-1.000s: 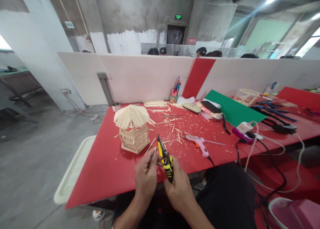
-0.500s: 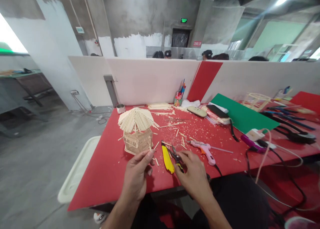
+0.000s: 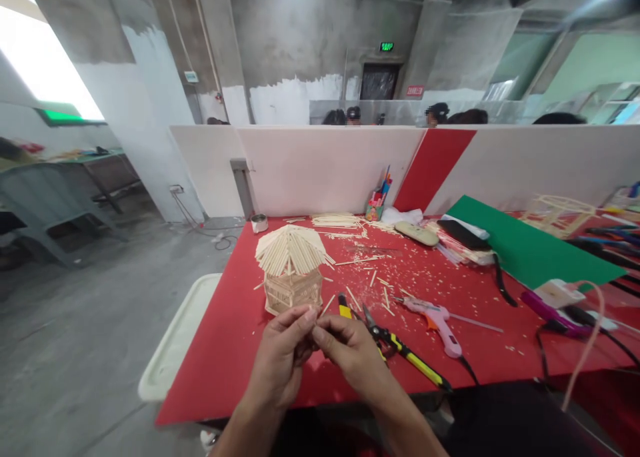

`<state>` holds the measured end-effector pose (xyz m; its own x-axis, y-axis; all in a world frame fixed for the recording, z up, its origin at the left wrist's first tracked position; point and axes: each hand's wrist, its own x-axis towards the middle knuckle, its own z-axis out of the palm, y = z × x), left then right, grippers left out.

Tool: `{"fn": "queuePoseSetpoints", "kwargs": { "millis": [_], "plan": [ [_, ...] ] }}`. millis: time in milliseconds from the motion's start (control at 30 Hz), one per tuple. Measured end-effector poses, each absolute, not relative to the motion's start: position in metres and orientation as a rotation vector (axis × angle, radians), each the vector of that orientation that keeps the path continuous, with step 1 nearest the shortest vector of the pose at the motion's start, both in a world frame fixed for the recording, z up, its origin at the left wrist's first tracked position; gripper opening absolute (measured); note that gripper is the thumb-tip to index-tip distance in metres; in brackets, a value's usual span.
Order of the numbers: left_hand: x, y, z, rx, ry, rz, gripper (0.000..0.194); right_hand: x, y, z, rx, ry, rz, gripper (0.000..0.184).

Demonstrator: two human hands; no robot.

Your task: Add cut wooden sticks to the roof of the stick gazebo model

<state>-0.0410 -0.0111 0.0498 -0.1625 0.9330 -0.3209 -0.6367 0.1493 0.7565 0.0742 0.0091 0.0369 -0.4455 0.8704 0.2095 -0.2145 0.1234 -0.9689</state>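
A lit green sign (image 3: 387, 46) sits above the dark door (image 3: 381, 80) at the back of the room. It carries bright green lettering in two rows; the lower row perhaps reads "EXIT", though at this distance that is hard to be sure of, and the upper row is too small to read. Right of the door, a red sign (image 3: 415, 90) bears a line of white characters, too blurred to make out.

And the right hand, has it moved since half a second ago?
Yes: leftward, judged against the pink glue gun. The right hand is now farther from it, off the yellow-handled pliers and up against the left hand.
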Motion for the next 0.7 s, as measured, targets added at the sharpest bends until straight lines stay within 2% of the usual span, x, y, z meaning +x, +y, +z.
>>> {"fn": "queuePoseSetpoints", "kwargs": {
  "millis": [133,233,400,567,700],
  "plan": [
    [-0.036,-0.008,0.052,0.358,1.0,1.497,0.037,0.083,0.005,0.036,-0.755,-1.55,1.328,0.028],
    [-0.031,-0.007,0.048,0.406,0.977,1.582,0.044,0.087,0.0,0.032,-0.907,-1.644,1.044,0.026],
    [-0.022,-0.013,0.035,0.549,1.033,1.334,0.037,0.095,-0.011,0.022,-1.067,-1.766,0.568,0.023],
    [-0.017,-0.017,0.02,0.651,1.111,1.373,0.035,0.118,-0.016,0.007,-1.212,-1.997,0.521,0.022],
    [-0.015,-0.016,0.013,0.724,1.188,1.345,0.04,0.126,-0.005,-0.001,-1.636,-2.094,0.33,0.022]
  ]
}}
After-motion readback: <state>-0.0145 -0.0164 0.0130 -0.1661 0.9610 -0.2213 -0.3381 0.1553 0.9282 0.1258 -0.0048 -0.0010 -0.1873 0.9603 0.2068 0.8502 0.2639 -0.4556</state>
